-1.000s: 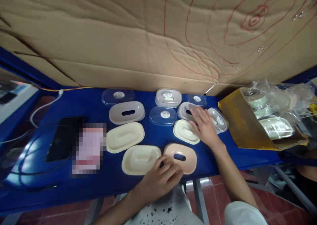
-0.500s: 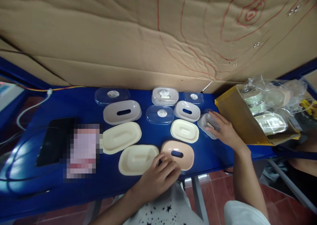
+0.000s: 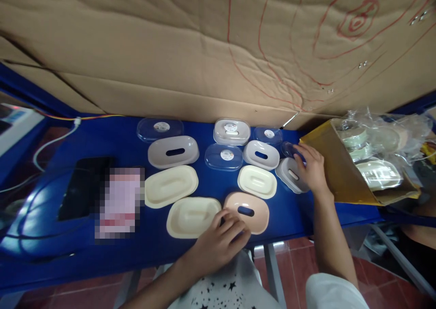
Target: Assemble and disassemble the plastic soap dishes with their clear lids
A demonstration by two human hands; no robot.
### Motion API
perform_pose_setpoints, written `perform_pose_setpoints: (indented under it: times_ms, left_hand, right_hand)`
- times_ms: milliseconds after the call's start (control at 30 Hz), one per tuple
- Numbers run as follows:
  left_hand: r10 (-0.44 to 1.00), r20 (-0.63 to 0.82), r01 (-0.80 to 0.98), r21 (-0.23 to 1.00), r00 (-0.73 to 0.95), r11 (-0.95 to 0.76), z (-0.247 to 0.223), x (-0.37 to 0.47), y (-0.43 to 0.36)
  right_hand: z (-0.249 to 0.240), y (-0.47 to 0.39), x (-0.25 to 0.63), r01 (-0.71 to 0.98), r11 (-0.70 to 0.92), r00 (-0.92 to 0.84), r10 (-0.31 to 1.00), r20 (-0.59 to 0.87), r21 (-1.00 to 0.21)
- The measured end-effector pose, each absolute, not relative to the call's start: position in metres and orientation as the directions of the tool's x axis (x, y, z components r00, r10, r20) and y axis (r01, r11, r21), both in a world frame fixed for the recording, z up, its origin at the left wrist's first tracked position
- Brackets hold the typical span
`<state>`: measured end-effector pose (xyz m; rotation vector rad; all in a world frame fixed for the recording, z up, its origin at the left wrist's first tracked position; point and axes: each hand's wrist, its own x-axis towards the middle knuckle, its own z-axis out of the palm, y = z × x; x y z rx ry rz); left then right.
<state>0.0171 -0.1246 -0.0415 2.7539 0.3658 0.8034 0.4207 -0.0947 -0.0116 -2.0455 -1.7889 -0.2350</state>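
Note:
My right hand (image 3: pixel 312 166) is at the clear plastic lid (image 3: pixel 289 149), its thumb and fingers around the lid's right edge. Just in front of that lid lies a small grey oval dish (image 3: pixel 292 175) with a pale bar in its middle. My left hand (image 3: pixel 226 236) rests with loosely bent fingers at the near left edge of a peach oval piece with a slot (image 3: pixel 260 209). Beside it is a large cream tray (image 3: pixel 180 218), partly under my thumb side. A smaller cream tray (image 3: pixel 257 182) and a white slotted piece (image 3: pixel 250 151) lie further back.
At the right stands an open cardboard box (image 3: pixel 327 164) with plastic-wrapped dishes. Clear lids (image 3: pixel 218 161), a grey slotted piece (image 3: pixel 156 152) and another cream tray (image 3: pixel 170 186) lie on the blue table. A dark phone-like slab (image 3: pixel 81 186) is at left; a cardboard wall (image 3: pixel 153 50) rises behind.
My right hand has shifted from over the small grey dish back to the clear lid, leaving the dish more visible. The left hand stays in place. The view has shifted slightly.

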Motion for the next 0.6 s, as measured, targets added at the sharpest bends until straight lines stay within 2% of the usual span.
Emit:
perform_pose_setpoints:
  times_ms: [67, 200, 267, 467, 600]
  left_hand:
    - [0.315, 0.486, 0.177, 0.309, 0.815, -0.935, -0.041, 0.017, -0.125]
    - [0.313, 0.480, 0.172, 0.316, 0.819, -0.933, -0.041, 0.017, -0.125]
    - [0.311, 0.476, 0.170, 0.317, 0.823, -0.933, -0.041, 0.017, -0.125]
    - [0.286, 0.459, 0.127, 0.346, 0.841, -0.930, -0.039, 0.016, -0.124]
    - [0.311, 0.472, 0.137, 0.366, 0.825, -0.920, -0.040, 0.017, -0.124]
  right_hand:
    - [-0.014, -0.116, 0.398, 0.983, -0.142, 0.179, 0.897, 0.405, -0.120]
    - [-0.022, -0.159, 0.365, 0.990, -0.130, 0.140, 0.949, 0.282, -0.054]
    - [-0.024, -0.172, 0.360, 0.991, -0.101, 0.120, 0.966, 0.229, -0.093]
    - [0.000, -0.184, 0.364, 0.948, -0.031, 0.074, 0.989, 0.124, -0.318]
    - [0.021, -0.179, 0.366, 0.915, -0.075, 0.126, 0.987, 0.105, -0.395]
